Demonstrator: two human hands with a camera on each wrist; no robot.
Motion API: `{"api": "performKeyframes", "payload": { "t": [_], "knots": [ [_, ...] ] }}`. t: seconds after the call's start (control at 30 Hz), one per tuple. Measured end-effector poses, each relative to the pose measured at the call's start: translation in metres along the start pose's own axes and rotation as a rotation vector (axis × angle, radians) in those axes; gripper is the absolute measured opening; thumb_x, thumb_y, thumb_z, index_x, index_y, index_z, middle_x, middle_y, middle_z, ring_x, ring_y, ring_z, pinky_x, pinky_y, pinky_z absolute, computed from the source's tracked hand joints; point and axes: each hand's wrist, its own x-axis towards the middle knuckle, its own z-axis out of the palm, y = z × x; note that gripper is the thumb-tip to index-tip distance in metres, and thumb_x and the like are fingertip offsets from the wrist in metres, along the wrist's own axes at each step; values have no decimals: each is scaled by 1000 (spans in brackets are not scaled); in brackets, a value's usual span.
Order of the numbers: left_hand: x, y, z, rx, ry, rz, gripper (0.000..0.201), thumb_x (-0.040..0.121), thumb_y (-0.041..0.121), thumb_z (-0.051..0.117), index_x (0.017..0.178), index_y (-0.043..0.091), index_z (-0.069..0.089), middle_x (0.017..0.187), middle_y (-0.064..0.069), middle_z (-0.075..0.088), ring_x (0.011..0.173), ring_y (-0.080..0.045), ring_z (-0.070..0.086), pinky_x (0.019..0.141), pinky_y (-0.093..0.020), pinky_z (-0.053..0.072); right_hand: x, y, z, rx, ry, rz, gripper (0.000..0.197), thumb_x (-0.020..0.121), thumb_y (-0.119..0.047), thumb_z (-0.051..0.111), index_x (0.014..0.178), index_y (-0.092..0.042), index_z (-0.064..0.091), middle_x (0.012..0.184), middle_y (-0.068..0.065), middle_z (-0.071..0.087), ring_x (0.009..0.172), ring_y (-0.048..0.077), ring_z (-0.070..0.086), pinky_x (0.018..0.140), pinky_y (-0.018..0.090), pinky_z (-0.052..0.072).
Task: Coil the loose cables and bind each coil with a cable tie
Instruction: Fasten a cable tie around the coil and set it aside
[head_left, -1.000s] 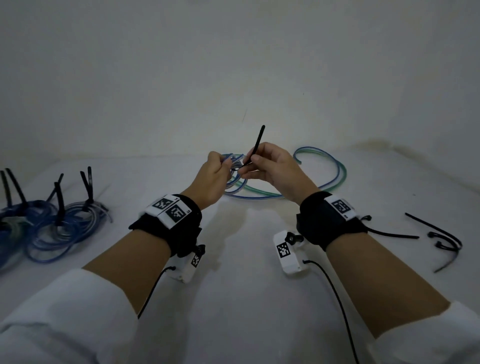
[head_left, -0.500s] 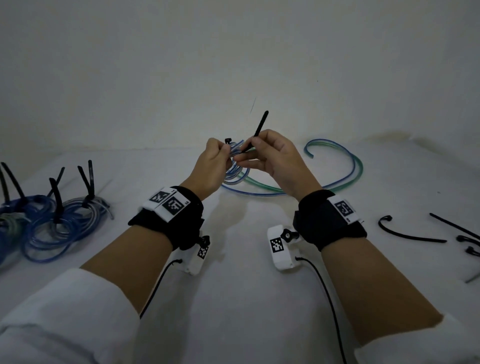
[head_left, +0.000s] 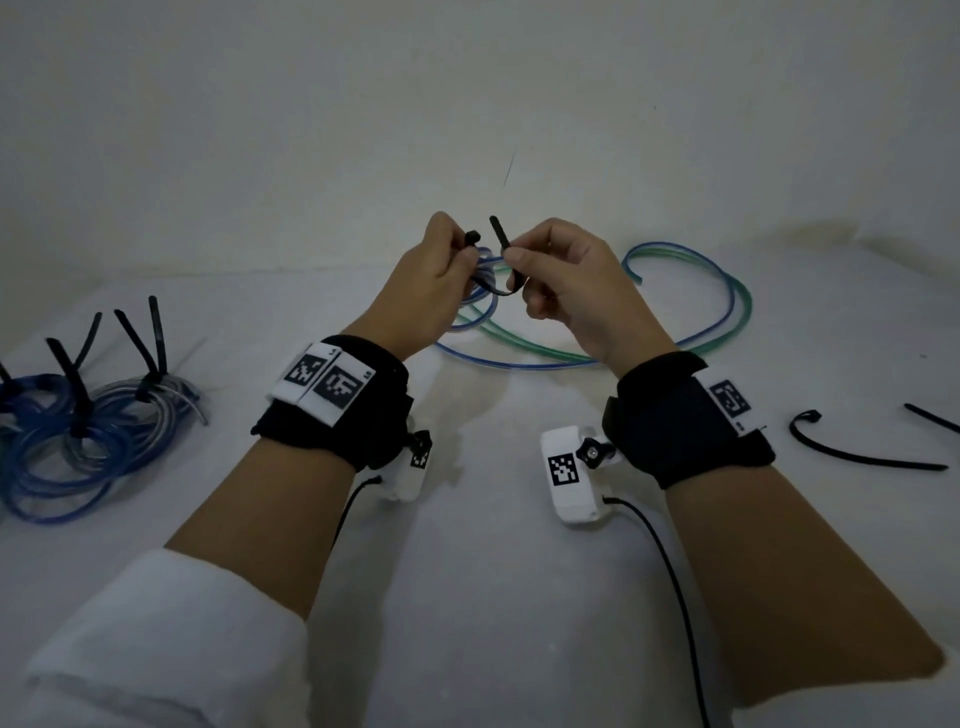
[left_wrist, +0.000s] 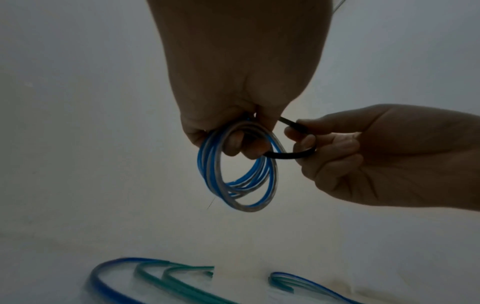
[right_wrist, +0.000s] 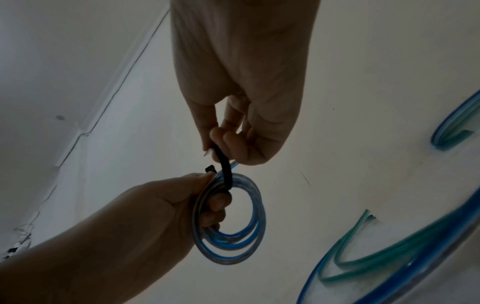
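Note:
My left hand (head_left: 447, 260) (left_wrist: 241, 142) (right_wrist: 207, 197) holds a small coil of blue and clear cable (left_wrist: 241, 179) (right_wrist: 233, 232) in the air, fingers curled through the loop. It also pinches the head end of a black cable tie (head_left: 500, 270) (left_wrist: 288, 155) (right_wrist: 225, 170). The tie bends in a U under the coil's strands. My right hand (head_left: 524, 270) (left_wrist: 309, 139) (right_wrist: 221, 144) pinches the tie's tail end, which points up beside the head. The two tie ends stand a little apart.
Loose blue and green cables (head_left: 675, 322) (left_wrist: 155, 277) (right_wrist: 389, 257) lie on the white table behind my hands. Bound blue coils with black ties (head_left: 93, 421) sit at the far left. Spare black ties (head_left: 862, 447) lie at the right. A wall rises close behind.
The hands have risen and drawn slightly apart. The tie's tail, which stuck up long from the right hand, now stands short with the tie looped under the coil.

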Motion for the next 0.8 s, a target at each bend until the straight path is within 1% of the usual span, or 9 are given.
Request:
{"api": "performKeyframes", "payload": {
  "t": [0.1,0.17,0.2,0.27,0.33,0.4,0.5,0.67,0.8],
  "knots": [
    [-1,4,0,19,-10,16,10,98,16,36,91,10,35,76,1,55,60,2,49,53,-7,35,0,-3,1,-6,1,14,13,89,-12,59,77,-10,61,60,5,54,45,14,37,48,24,33],
    [-3,6,0,11,-15,20,10,99,17,36,91,10,36,78,2,58,60,7,52,54,-5,36,0,-4,2,-7,7,10,15,90,-15,59,78,-8,63,58,3,52,44,14,34,48,24,31],
    [-3,7,0,11,-12,22,9,99,17,36,92,11,36,80,-1,60,63,6,54,54,-5,36,0,-5,3,-7,14,9,12,90,-14,59,82,-7,63,58,4,52,44,14,35,47,24,31],
    [-4,6,-3,11,3,17,9,98,17,36,91,11,36,82,-5,63,72,-7,59,57,-7,38,0,-5,3,-8,25,13,3,89,-10,60,88,-7,62,61,8,53,41,12,37,46,23,33],
    [-6,5,-5,2,16,10,9,98,17,36,91,11,36,82,-5,65,75,-13,60,60,-9,39,0,-5,2,-20,23,11,2,88,-7,60,88,-9,61,64,11,54,40,12,39,45,22,34],
    [-9,4,-7,-14,25,3,9,98,16,37,91,10,37,82,-5,64,75,-12,59,58,-6,39,0,-4,3,-35,22,10,4,87,-6,60,85,-9,60,64,12,55,40,12,40,46,22,35],
    [-11,2,-9,-8,24,-5,10,98,15,37,91,8,39,80,-3,63,72,-5,57,58,-3,37,0,-3,5,-56,10,17,7,86,-4,60,80,-8,60,60,10,56,40,13,40,45,21,33],
    [-12,3,-7,26,6,-11,11,98,18,37,91,10,39,85,-5,65,75,-8,59,57,-4,38,0,-1,6,-74,2,19,7,84,-2,60,78,-5,62,56,9,56,38,13,38,44,20,31],
    [-13,5,-7,40,3,-12,11,98,18,37,91,10,40,85,-5,66,74,-6,59,56,-3,36,-1,-1,6,-83,4,12,7,85,-3,61,79,-4,63,57,9,56,39,13,38,45,21,32]
  ]
}}
